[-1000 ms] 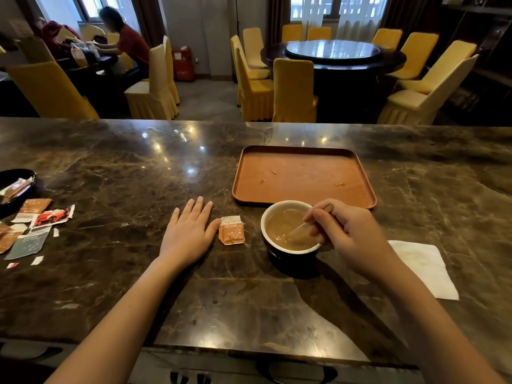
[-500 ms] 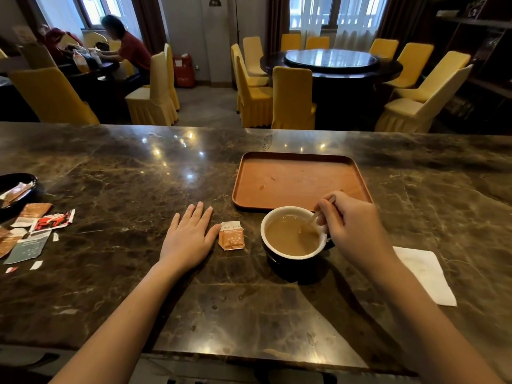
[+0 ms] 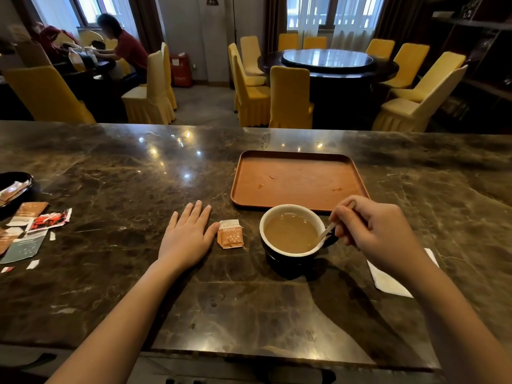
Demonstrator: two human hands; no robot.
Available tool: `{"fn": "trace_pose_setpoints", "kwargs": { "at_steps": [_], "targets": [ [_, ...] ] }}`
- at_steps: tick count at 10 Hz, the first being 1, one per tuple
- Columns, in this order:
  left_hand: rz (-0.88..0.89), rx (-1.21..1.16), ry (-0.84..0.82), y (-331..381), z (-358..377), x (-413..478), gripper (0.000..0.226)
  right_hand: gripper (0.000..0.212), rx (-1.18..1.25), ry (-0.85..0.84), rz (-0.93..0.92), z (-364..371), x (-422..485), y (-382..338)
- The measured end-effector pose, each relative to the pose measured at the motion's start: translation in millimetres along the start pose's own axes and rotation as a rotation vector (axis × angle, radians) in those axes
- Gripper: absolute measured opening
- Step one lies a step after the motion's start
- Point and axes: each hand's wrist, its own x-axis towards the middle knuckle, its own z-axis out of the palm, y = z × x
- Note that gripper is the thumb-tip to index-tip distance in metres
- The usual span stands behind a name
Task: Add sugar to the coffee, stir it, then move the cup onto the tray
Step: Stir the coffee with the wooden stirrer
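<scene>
A dark cup with a white inside (image 3: 279, 254) holds light brown coffee and stands on the marble counter, just in front of the brown tray (image 3: 299, 159). My right hand (image 3: 379, 234) is at the cup's right side, pinching a thin stir stick (image 3: 325, 232) whose lower end dips into the coffee at the right rim. An orange sugar packet (image 3: 230, 235), torn at the top, lies left of the cup. My left hand (image 3: 188, 238) rests flat on the counter, fingers spread, its thumb next to the packet.
A white napkin (image 3: 388, 281) lies right of the cup, partly under my right forearm. Torn packets (image 3: 36, 225) and a black dish (image 3: 12, 189) sit at the far left. Behind the counter are yellow chairs, a round table and a seated person.
My right hand has drawn back from over the cup to its right side, and the stick now leans at the right rim. The left hand has stayed flat.
</scene>
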Motion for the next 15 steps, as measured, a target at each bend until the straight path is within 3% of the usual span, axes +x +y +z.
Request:
{"fn": "trace_pose_setpoints", "kwargs": {
  "at_steps": [2, 5, 10, 13, 15],
  "targets": [
    [0.001, -0.002, -0.003, 0, -1, 0, 0.064, 0.018, -0.069, 0.071, -0.031, -5, 5, -2],
    [-0.001, -0.001, 0.006, 0, 0, 0, 0.065, 0.021, 0.103, 0.319, 0.012, -10, 12, 0],
    [0.003, -0.012, 0.010, 0, -1, -2, 0.064, 0.022, 0.293, 0.346, 0.155, -24, -7, 18],
    [0.011, -0.013, 0.007, 0, -2, -2, 0.064, 0.026, 0.268, 0.036, 0.097, -21, -31, 19],
    [0.012, -0.018, -0.002, 1, -4, -2, 0.064, 0.024, 0.206, -0.037, 0.013, -27, -52, 34]
  ]
}}
